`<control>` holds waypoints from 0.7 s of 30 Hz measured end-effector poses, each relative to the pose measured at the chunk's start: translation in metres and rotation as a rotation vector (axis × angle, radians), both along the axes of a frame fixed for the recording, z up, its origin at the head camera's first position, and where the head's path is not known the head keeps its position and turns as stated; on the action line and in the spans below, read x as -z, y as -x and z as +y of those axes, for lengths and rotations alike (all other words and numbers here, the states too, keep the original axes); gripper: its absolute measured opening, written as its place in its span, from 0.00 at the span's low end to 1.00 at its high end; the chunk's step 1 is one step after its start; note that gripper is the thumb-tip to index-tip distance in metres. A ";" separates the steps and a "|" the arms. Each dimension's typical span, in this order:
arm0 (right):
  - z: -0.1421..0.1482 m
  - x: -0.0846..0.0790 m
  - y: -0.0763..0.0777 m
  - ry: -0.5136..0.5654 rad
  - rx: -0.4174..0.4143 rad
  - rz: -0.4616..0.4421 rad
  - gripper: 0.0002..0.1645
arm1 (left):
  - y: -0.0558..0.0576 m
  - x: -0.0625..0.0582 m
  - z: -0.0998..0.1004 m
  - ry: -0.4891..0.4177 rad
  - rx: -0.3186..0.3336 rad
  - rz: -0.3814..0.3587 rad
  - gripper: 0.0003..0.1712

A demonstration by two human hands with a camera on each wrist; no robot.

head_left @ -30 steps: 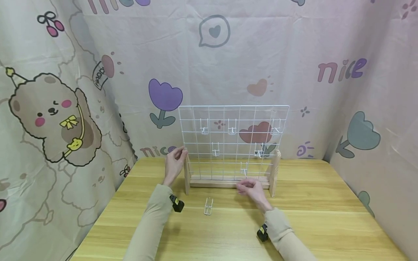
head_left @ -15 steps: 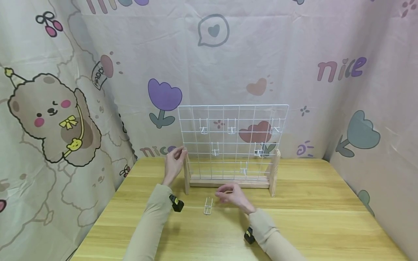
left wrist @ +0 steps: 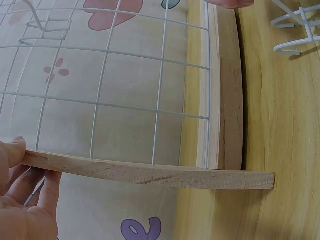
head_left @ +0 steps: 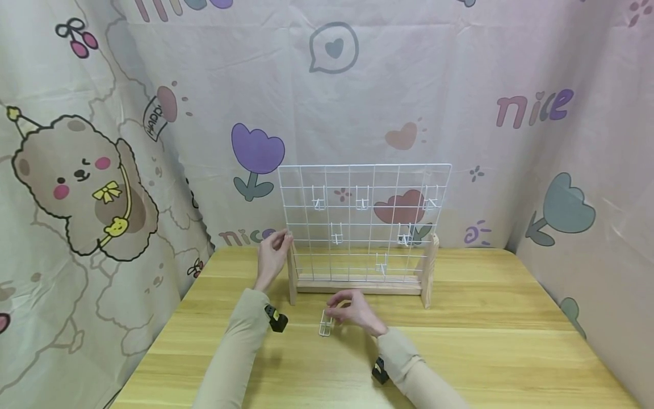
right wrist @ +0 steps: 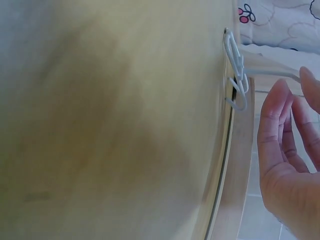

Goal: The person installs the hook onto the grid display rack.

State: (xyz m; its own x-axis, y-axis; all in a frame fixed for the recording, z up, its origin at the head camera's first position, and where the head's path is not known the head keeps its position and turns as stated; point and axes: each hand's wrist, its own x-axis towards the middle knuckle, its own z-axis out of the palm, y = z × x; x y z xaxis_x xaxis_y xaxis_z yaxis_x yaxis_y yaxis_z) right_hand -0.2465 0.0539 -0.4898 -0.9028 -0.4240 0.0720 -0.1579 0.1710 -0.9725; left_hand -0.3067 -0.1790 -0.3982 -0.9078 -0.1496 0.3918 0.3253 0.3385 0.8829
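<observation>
A white wire grid panel (head_left: 363,196) stands upright in a wooden base (head_left: 357,286). My left hand (head_left: 273,255) pinches the top of the base's left wooden upright (left wrist: 150,175), thumb on one side and fingers on the other in the left wrist view. A loose white wire hook (head_left: 324,325) lies on the table in front of the base. Right at that hook is my right hand (head_left: 355,311), thumb and fingers apart. In the right wrist view, the hook's prong (right wrist: 272,73) reaches toward the gap between thumb and index finger.
Several white hooks hang on the grid, among them a top-left one (head_left: 318,200) and a lowest one (head_left: 381,264). The wood-grain table (head_left: 485,341) extends around the stand. A printed curtain (head_left: 460,74) closes off the back and sides.
My right hand has moved left and slightly toward me, from the front of the base to the loose hook. My left hand stays on the upright.
</observation>
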 end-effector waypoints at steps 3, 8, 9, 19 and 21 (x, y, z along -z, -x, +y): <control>0.000 -0.001 0.000 -0.006 0.007 0.001 0.14 | 0.000 -0.001 0.000 0.000 -0.001 0.002 0.22; 0.001 -0.001 -0.001 -0.018 0.019 0.003 0.09 | 0.000 -0.002 0.000 -0.008 0.000 0.001 0.22; 0.001 -0.002 -0.001 -0.019 0.020 0.006 0.09 | 0.000 -0.003 0.000 -0.011 0.002 0.000 0.22; 0.018 0.000 -0.001 -0.040 0.015 0.042 0.10 | 0.000 -0.001 0.001 -0.006 -0.004 -0.009 0.22; 0.026 -0.001 -0.001 -0.046 0.010 0.051 0.11 | 0.000 -0.002 0.001 -0.010 -0.002 -0.008 0.22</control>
